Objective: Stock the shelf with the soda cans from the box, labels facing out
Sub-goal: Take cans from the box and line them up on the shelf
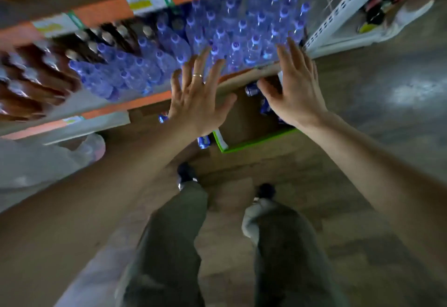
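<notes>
A cardboard box (244, 123) with a green edge stands open on the floor below the shelf. Blue soda cans lie inside it, one (252, 89) near its far side and another (204, 141) by its near left corner. My left hand (197, 98) hangs over the box's left part with fingers spread and a ring on one finger. My right hand (294, 89) is spread above the box's right part. Neither hand holds anything. The shelf (135, 103) has an orange front edge. The frame is blurred.
Clear water bottles with blue caps (217, 35) fill the shelf above the box, with dark bottles (101, 38) to their left. A white perforated rack (343, 9) stands at the right. A white plastic bag (48, 161) lies at the left. My legs and shoes stand on the wooden floor.
</notes>
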